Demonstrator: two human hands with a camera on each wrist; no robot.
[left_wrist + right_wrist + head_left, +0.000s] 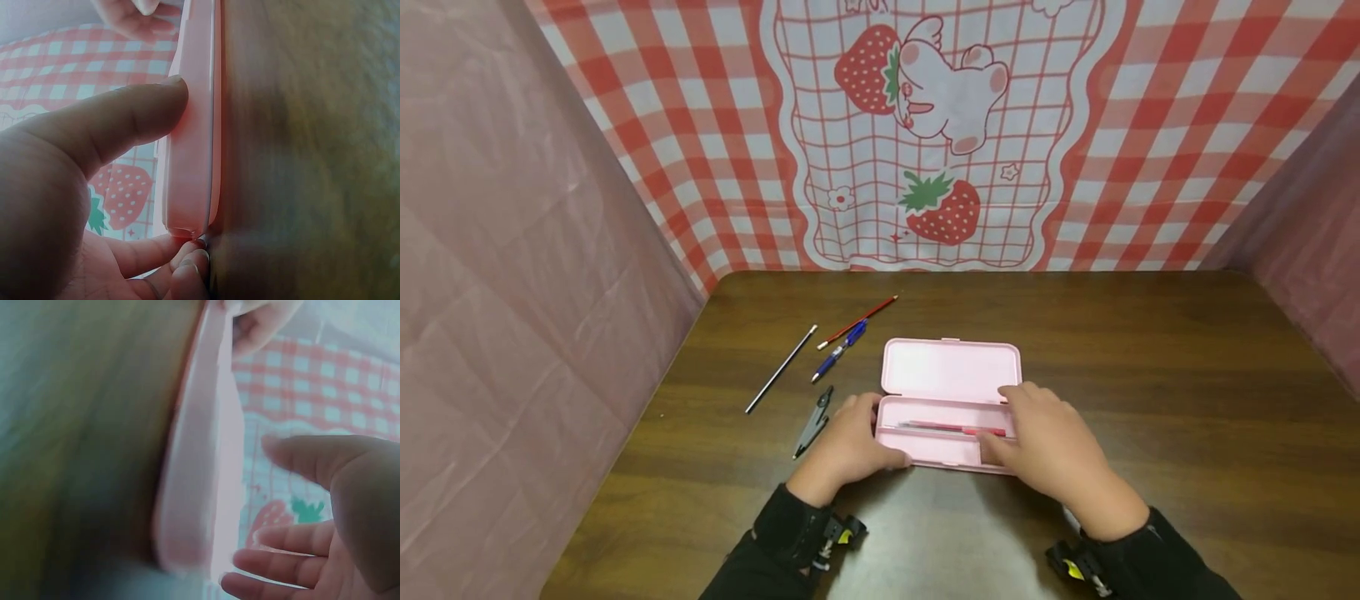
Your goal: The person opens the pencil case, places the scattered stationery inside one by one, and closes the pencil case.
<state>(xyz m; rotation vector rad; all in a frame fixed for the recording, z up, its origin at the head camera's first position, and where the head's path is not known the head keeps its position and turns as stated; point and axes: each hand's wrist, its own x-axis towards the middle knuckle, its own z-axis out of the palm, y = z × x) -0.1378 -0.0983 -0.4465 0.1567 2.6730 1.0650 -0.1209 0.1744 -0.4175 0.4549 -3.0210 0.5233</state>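
Observation:
A pink pencil case [951,367] lies on the table with its lid folded back. Inside its tray is a slim pen [955,428] with a red end. My left hand [848,446] grips the case's left end, thumb on the front wall and fingers around the side, as the left wrist view shows with the case [190,156] close up. Over the right end hovers my right hand [1056,442], its thumb and fingers spread and relaxed. In the right wrist view, that hand [350,519] stands apart from the front wall of the case [194,462].
Left of the case lie a compass [813,425], a dark pencil with a white end [782,368], a blue pen [839,353] and a red pencil [861,321]. A checked strawberry cloth [700,108] hangs behind the wooden table [1150,358].

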